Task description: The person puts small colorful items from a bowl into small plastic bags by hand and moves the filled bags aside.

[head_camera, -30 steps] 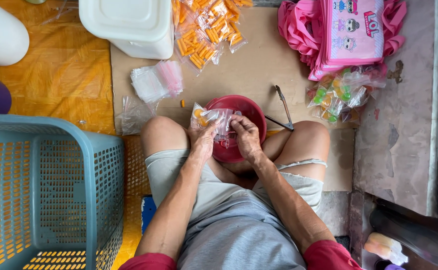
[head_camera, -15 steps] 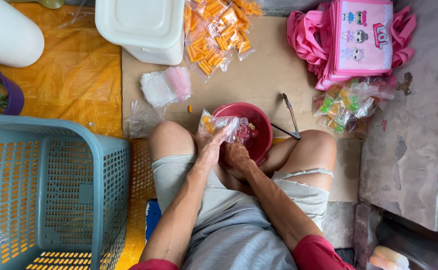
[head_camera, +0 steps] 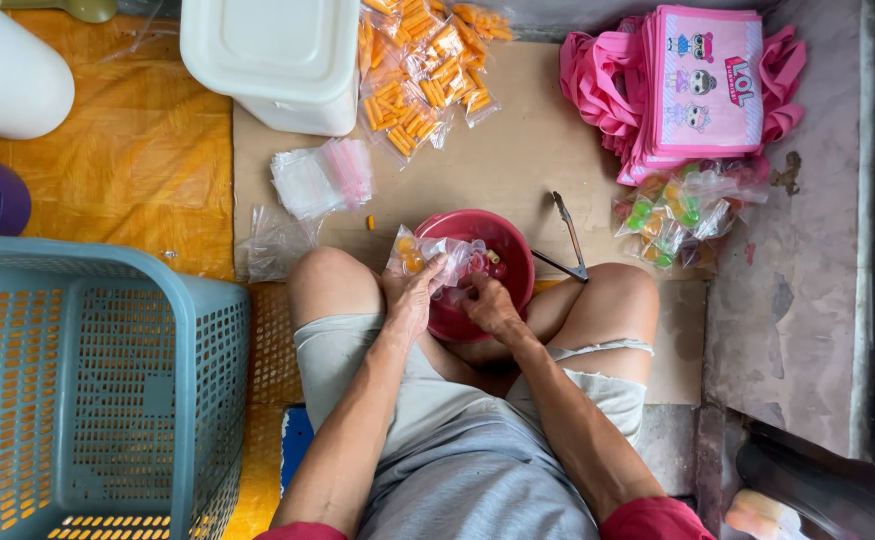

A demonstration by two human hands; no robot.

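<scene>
A red bowl sits on the floor between my knees. My left hand grips a small clear plastic bag with orange and coloured pieces inside, held over the bowl's near left rim. My right hand is at the bag's open end, fingers pinched inside the bowl on its contents; what it pinches is partly hidden.
A blue perforated basket stands at my left. Empty clear bags lie beyond my left knee. A white tub, packets of orange snacks, pink bags, filled candy packets and metal tongs surround the cardboard.
The view has shifted slightly. My left hand lifted the small bag a little to the left of the bowl; my right hand dipped lower into the bowl.
</scene>
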